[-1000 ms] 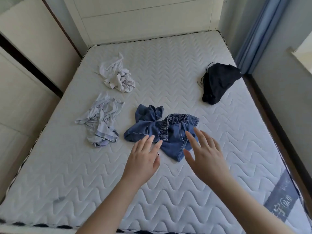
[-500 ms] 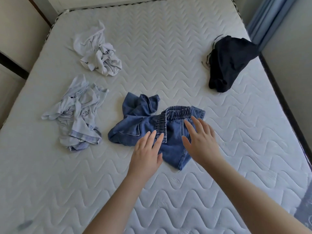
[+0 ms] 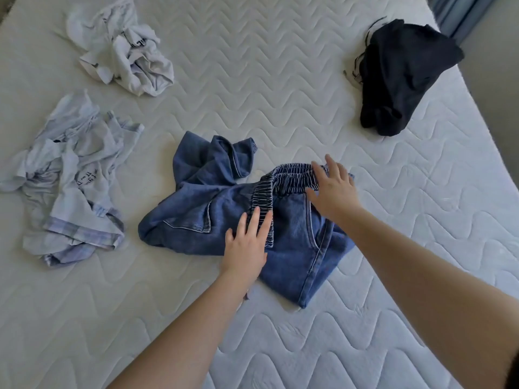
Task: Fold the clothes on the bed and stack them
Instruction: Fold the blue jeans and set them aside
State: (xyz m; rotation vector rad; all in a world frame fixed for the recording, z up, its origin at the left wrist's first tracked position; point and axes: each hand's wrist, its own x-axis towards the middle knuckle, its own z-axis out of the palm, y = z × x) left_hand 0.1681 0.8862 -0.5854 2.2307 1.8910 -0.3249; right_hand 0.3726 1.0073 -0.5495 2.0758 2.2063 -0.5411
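Hands first: your left hand (image 3: 247,242) lies flat w/ fingers (image 3: 259,223) straight and together on the crumpled denim shorts (image 3: 292,228) mid-bed, near the elastic waistband (image 3: 280,178); your right hand (image 3: 332,189) rests on that waistband, fingers spread, not gripping. Left of the shorts, apart from them, sits a pale blue garment (image 3: 75,186) w/ plaid trim, and beyond it a white crumpled garment (image 3: 123,57). Far right, near the bed (image 3: 252,80) edge, is a black garment (image 3: 401,77), all unfolded.
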